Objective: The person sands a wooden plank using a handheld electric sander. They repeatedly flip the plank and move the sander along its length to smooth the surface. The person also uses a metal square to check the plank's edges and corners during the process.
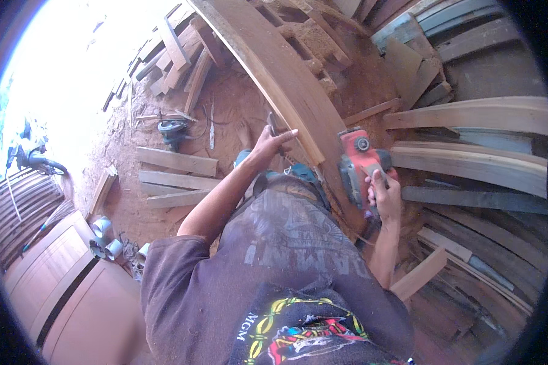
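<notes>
A long wooden plank [274, 67] runs from the top of the view down toward my waist. My left hand [273, 143] rests on the plank's left edge, fingers laid over it. My right hand [383, 196] grips the handle of a red electric planer [360, 165] that sits at the plank's right side, near its lower end. My dark shirt fills the lower middle of the view.
Loose boards [176, 161] lie on the sawdust-covered ground to the left, with a circular saw [172, 129] behind them. Stacked planks [475, 115] fill the right side. Brown door panels [61, 286] lie at lower left beside white pipe fittings [103, 234].
</notes>
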The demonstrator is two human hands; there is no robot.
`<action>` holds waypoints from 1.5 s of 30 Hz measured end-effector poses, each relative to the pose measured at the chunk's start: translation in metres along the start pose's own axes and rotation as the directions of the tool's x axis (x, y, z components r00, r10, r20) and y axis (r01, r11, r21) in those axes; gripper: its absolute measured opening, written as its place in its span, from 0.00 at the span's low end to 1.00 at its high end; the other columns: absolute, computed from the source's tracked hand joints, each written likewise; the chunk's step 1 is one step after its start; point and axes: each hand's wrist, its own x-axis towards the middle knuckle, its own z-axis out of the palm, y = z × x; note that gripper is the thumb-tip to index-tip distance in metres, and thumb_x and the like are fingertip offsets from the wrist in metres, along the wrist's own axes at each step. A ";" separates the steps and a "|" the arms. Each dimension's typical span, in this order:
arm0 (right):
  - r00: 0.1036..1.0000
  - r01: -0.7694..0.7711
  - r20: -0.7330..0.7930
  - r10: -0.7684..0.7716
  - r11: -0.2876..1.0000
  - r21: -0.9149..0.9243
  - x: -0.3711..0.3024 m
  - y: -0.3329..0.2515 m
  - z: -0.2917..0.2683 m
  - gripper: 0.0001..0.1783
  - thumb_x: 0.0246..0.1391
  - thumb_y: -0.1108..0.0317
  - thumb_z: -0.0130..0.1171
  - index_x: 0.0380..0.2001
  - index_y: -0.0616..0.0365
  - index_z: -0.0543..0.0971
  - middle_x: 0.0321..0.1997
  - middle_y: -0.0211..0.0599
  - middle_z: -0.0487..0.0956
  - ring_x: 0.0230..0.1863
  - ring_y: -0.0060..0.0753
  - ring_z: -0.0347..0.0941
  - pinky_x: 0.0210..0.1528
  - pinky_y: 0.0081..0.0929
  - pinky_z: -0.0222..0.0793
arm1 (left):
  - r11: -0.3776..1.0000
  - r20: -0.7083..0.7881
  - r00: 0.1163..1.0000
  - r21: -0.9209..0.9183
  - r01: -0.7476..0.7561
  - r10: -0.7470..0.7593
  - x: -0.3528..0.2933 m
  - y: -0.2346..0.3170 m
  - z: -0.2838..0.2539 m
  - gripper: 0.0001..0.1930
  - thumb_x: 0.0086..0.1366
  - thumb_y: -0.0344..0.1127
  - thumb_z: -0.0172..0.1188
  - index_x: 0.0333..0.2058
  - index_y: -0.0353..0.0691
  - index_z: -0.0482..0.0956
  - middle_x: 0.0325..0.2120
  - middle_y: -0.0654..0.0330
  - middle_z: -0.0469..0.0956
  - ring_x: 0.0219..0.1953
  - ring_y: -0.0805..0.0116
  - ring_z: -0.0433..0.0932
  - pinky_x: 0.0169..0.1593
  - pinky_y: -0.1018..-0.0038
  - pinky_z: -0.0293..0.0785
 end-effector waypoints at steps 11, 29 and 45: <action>0.996 0.012 0.089 -0.011 1.000 -0.012 0.003 0.071 -0.016 0.32 0.69 0.37 0.60 0.34 0.62 0.83 0.18 0.24 0.73 0.18 0.17 0.67 0.21 0.23 0.61 | 0.997 -0.024 0.998 -0.046 -0.064 0.063 -0.034 -0.015 0.052 0.43 0.60 0.54 0.78 0.63 0.31 0.70 0.56 0.49 0.78 0.57 0.60 0.79 0.58 0.61 0.78; 0.723 0.506 -0.038 -0.689 0.567 -0.650 0.022 0.006 0.040 0.22 0.60 0.56 0.72 0.50 0.63 0.83 0.47 0.51 0.83 0.47 0.52 0.82 0.51 0.44 0.78 | 0.985 -0.279 0.960 0.165 0.048 0.000 -0.004 -0.066 0.042 0.36 0.57 0.53 0.80 0.53 0.31 0.77 0.39 0.53 0.86 0.37 0.64 0.85 0.41 0.63 0.83; 0.886 0.456 0.231 -0.402 0.846 -0.275 0.036 0.026 0.142 0.34 0.48 0.63 0.81 0.54 0.68 0.77 0.48 0.47 0.86 0.45 0.37 0.84 0.48 0.36 0.81 | 0.984 -0.123 0.990 -0.156 -0.082 0.063 -0.067 -0.080 0.002 0.13 0.69 0.43 0.72 0.40 0.41 0.81 0.29 0.67 0.80 0.29 0.77 0.75 0.31 0.76 0.69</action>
